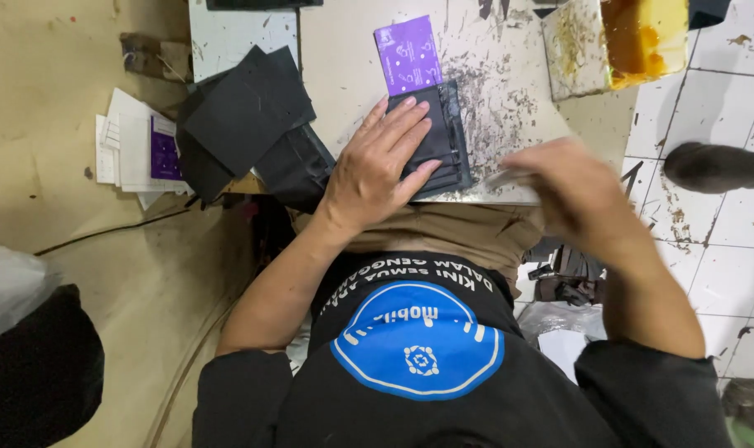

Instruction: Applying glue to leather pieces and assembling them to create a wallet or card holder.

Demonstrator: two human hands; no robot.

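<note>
My left hand (379, 162) lies flat, fingers spread, on a black wallet-like piece (446, 137) at the near edge of the worn white worktable (352, 66). A purple card (407, 55) sticks out from the far end of that piece. My right hand (578, 192) is blurred with motion just right of the piece, at the table's edge. A thin pale strip (503, 177) shows at its fingertips; whether the hand grips it is unclear.
Black sheets (244, 112) are stacked at the table's left corner. White and purple papers (141, 149) lie on the floor to the left. A slab with a yellow-brown glue container (634, 37) sits at the top right. A dark grey shape (713, 166) rests on the tiled floor.
</note>
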